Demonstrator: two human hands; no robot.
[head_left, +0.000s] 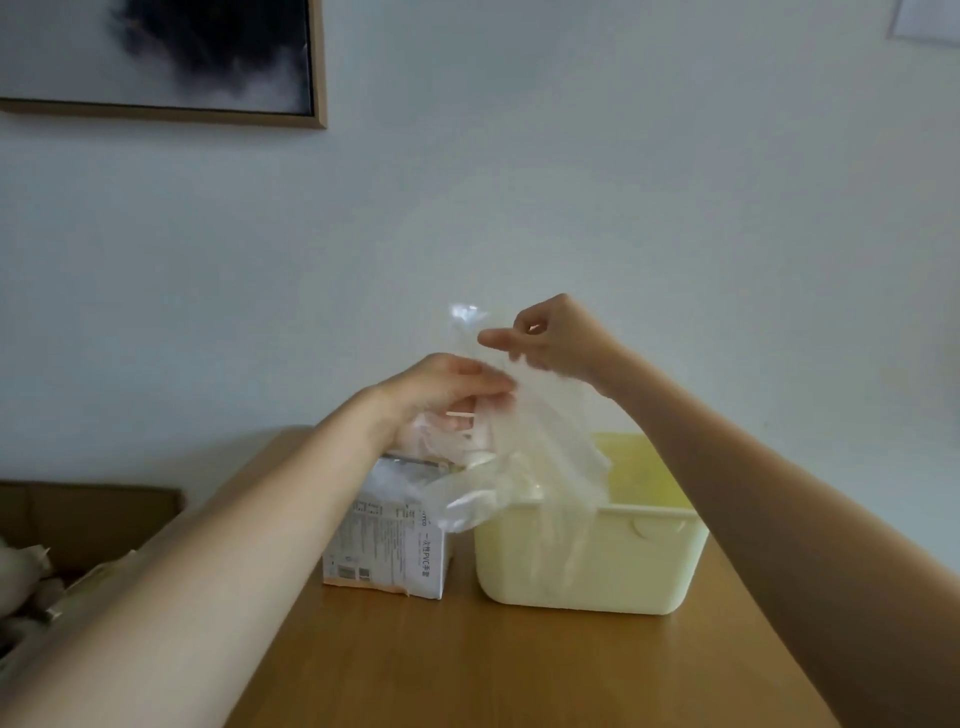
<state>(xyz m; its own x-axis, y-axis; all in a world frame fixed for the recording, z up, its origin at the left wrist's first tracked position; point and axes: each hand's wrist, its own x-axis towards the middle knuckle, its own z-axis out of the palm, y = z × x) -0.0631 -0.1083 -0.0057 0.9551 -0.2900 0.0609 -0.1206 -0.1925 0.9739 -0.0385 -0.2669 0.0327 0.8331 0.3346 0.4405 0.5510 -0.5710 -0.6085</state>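
Note:
A clear, thin plastic glove (540, 447) hangs in the air above the table, its lower part draping over the near rim of a pale yellow plastic bin (592, 561). My right hand (545, 338) pinches the glove's upper edge, fingers curled. My left hand (441, 389) grips the glove lower down, just above a white box of disposable PVC gloves (384, 540) that stands left of the bin. More clear plastic bunches under my left fingers at the box's open top.
The box and bin stand on a wooden table (519, 670) against a pale wall. A brown cardboard box (88, 514) with grey items sits lower left, beside the table. A framed dark picture (171, 57) hangs upper left.

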